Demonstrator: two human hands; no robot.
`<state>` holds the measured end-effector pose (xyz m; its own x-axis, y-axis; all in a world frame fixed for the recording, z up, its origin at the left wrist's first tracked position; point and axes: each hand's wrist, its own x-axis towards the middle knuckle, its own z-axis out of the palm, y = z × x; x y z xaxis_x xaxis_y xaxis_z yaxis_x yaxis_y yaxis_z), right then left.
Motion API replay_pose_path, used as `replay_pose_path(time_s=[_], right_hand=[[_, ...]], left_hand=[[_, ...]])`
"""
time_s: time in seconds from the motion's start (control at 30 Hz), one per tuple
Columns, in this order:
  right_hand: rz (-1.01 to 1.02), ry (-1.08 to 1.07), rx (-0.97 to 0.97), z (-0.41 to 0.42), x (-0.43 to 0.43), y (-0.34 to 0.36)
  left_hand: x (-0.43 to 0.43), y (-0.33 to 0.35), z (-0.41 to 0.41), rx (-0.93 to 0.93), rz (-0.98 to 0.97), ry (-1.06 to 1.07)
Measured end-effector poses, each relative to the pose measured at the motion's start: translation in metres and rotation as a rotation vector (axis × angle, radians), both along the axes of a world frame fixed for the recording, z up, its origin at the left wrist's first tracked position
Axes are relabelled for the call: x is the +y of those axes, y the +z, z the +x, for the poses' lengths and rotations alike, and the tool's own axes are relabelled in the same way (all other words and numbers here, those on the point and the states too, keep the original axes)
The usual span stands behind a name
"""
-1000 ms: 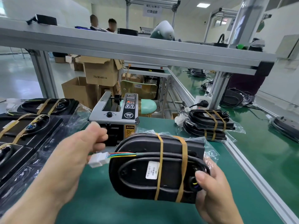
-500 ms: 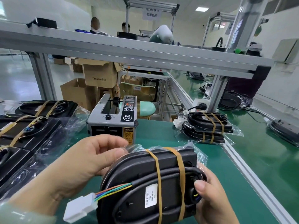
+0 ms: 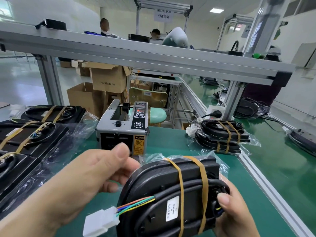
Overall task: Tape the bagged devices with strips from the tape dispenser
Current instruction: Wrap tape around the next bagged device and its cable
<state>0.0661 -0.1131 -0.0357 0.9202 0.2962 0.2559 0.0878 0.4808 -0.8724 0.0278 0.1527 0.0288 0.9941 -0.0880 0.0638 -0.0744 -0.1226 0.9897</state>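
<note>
A: Where do we have the black device (image 3: pixel 159 185)?

B: Up off the green table (image 3: pixel 171 139), tilted, between both our hands, just in front of the tape dispenser (image 3: pixel 123 130). Two tan bands (image 3: pixel 180 182) run around it and pin the black cable to its face.

A: And our grip?

B: Our right hand (image 3: pixel 237 218) clasps the right end, thumb pressed on the front beside the cable socket. Our left hand (image 3: pixel 89 182) has its fingers curled in behind the left rim and holds it there, with the thumb raised above.

A: Is the bag under those fingers?

B: We cannot tell. The clear bag (image 3: pixel 152 157) shows only as crinkled plastic along the top and right edges.

A: The wiring?

B: Coloured wires (image 3: pixel 136 203) leave the lower left side and end in a white connector (image 3: pixel 100 221), hanging free below our left wrist.

A: Around us?

B: More banded devices (image 3: pixel 34 134) lie in plastic on the left, and a stack of two (image 3: pixel 222 137) sits on the right, near the table's edge.
</note>
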Motion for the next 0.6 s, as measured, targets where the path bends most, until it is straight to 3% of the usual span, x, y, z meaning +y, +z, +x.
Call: replay_pose_path(time_s=[0.13,0.3,0.4,0.5,0.57,0.6], right_hand=[[-0.019,-0.016,0.005,-0.001,-0.003,-0.004],[0.035,-0.033,0.047,-0.001,-0.009,-0.001],[0.001,-0.080,0.055,-0.002,-0.009,-0.001],[0.031,-0.138,0.091,-0.001,-0.010,0.000],[0.108,-0.117,0.080,-0.001,-0.012,0.003],[0.134,-0.109,0.084,-0.001,-0.012,0.003]], left_hand=[[-0.011,0.006,-0.002,-0.071,0.105,-0.003],[-0.010,0.006,0.004,-0.224,-0.231,0.306],[-0.008,0.005,0.001,-0.390,-0.225,0.330],[-0.002,0.001,0.002,-0.143,-0.270,0.177],[-0.002,-0.002,-0.002,0.092,-0.146,0.097],[-0.001,-0.006,-0.002,0.107,-0.044,0.097]])
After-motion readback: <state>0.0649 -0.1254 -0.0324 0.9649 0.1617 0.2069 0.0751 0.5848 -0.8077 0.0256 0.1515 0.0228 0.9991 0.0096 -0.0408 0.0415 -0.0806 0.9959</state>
